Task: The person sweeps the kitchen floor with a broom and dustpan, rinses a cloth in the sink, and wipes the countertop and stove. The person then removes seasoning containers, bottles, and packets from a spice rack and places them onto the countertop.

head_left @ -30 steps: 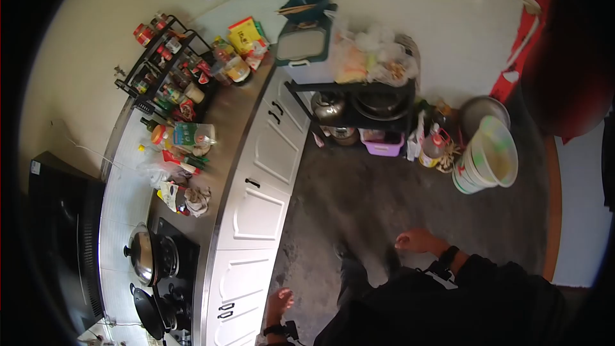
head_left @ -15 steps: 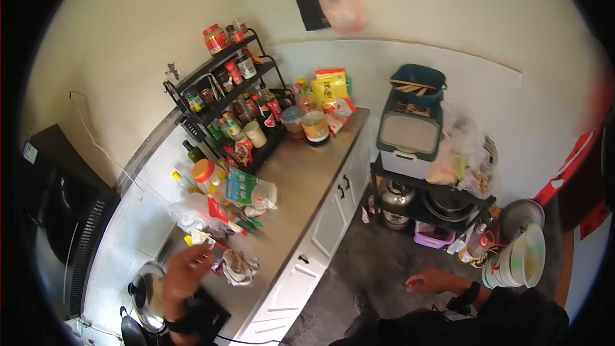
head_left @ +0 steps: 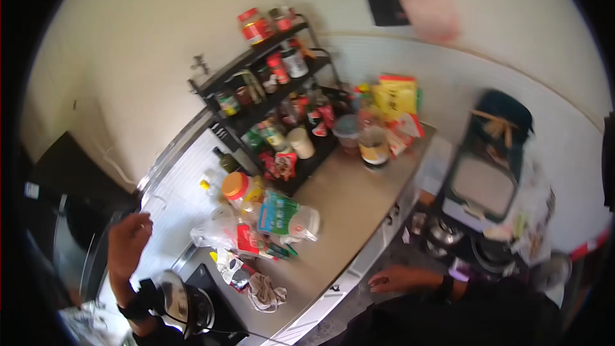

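My left hand (head_left: 130, 243) is raised at the left, above the steel pot (head_left: 172, 298) and close to the black range hood (head_left: 77, 198). Its fingers are loosely bent and apart, with nothing seen in them. My right hand (head_left: 398, 279) hangs at the front edge of the counter (head_left: 355, 192), fingers loosely stretched and holding nothing. On the counter between the hands lie a crumpled cloth (head_left: 265, 293), a blue-green plastic package (head_left: 282, 216) and a jar with an orange lid (head_left: 238, 187). Beside the pot is a black cooktop (head_left: 221, 311).
A black spice rack (head_left: 256, 112) full of jars and bottles stands against the wall. Yellow packets (head_left: 395, 95) and a jar (head_left: 373, 147) sit at the counter's far end. To the right, a low shelf carries a lidded bin (head_left: 483, 182) and plastic bags (head_left: 535, 208).
My left hand has moved left, away from the cloth to above the pot, near the hood. My right hand has come nearer the counter. The view has turned left.
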`<state>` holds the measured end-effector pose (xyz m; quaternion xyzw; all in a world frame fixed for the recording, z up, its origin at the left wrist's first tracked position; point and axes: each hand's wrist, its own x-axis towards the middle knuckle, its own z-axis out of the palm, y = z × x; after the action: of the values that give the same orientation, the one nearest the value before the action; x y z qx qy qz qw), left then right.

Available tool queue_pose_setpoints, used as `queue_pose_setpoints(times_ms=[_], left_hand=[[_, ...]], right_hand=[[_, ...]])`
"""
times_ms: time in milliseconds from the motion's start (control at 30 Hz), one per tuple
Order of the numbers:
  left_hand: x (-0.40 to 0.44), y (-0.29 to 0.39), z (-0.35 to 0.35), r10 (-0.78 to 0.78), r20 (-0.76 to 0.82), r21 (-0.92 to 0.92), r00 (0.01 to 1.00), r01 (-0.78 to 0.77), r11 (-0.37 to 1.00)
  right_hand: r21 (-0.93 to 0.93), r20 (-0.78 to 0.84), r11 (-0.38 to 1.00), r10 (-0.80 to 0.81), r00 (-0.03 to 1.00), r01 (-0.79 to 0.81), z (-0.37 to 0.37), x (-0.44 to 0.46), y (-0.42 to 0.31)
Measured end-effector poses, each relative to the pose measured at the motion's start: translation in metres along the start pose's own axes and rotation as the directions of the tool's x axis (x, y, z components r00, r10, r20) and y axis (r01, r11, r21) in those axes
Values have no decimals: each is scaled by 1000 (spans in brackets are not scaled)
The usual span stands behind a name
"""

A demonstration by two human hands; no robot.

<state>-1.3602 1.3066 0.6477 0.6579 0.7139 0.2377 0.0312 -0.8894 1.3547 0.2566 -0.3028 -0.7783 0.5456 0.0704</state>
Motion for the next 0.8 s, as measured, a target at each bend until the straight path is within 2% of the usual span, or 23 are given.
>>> queue_pose_setpoints(times_ms=[100,133,167,233,267,300,367,400,433,467,500,567,667,700,733,767,800], left_hand=[[-76,-85,16,-114,-53,140,992,121,983],[-113,-87,25,-368,-57,64,928,371,926],[-152,-88,35,-595,-45,-13,802,595,803],[-273,-144,32,-581,92,262,808,544,797],[-311,-129,29,-777,6,117,630,771,626],[-342,-103,15,-918,-50,-46,393,917,395],[-372,-53,-37,-894,-212,-147,396,891,429],[-410,-56,-91,-853,-198,-73,483,860,505],[-447,-58,-145,-804,-182,-2,567,817,577],[-419,-15,-176,-767,-265,96,585,807,583],[-355,24,-191,-709,-375,197,597,799,568],[-244,69,-217,-569,-492,343,659,747,569],[-107,99,-220,-381,-505,560,775,629,539],[-60,105,-211,-333,-516,662,789,614,431],[-25,105,-211,-255,-395,682,883,467,562],[6,105,-205,-201,-372,586,906,398,706],[38,108,-196,-128,-280,609,951,279,743]], right_hand=[[89,62,996,-18,998,12,-27,47,11],[111,96,994,13,995,-23,-34,55,11],[99,117,995,-19,993,7,-46,67,10],[101,177,993,-79,981,61,-70,94,2],[4,207,997,-77,975,77,-81,103,-8],[42,229,998,-57,972,48,-87,108,-13],[166,270,985,-7,963,-39,-92,122,-17],[244,286,964,30,958,-103,-94,127,-19],[236,307,964,42,951,-119,-96,132,-23],[227,322,965,52,945,-131,-97,137,-26],[216,332,967,59,941,-136,-99,143,-29],[153,361,975,96,928,-160,-102,152,-34],[91,366,958,223,904,-273,-124,158,-71],[74,346,944,280,896,-323,-137,158,-90],[64,314,929,327,891,-364,-151,160,-107],[75,265,961,238,934,-267,-167,164,-117],[83,221,982,149,964,-171,-183,165,-121]])
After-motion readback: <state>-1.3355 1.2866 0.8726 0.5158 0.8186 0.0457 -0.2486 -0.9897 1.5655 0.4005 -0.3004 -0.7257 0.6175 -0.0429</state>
